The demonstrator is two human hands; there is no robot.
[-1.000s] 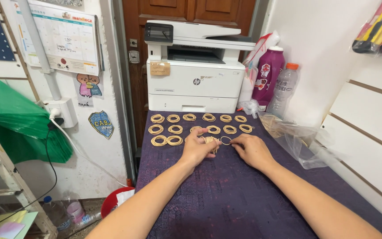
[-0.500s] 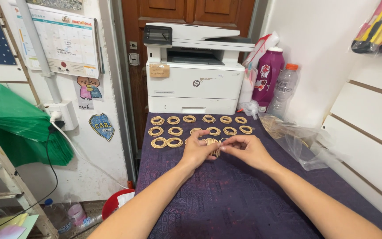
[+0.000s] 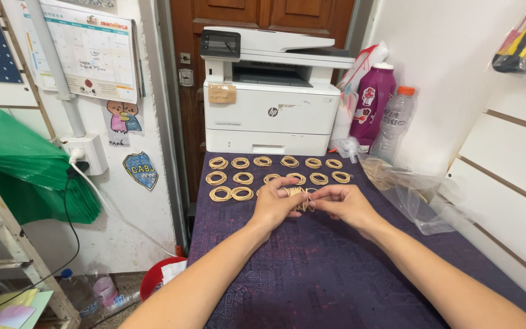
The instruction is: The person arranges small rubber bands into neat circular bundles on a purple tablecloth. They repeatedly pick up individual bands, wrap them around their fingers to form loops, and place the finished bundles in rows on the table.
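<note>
My left hand (image 3: 273, 205) and right hand (image 3: 343, 203) pinch a bundle of rubber bands (image 3: 298, 198) together; if my grip slackens, it could spring loose into the coils (image 3: 243, 178) just beyond.

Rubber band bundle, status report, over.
Left hand and right hand both pinch the rubber band bundle over the purple cloth. Tan band rings lie in rows behind it. Nothing blocks the hands.
</note>
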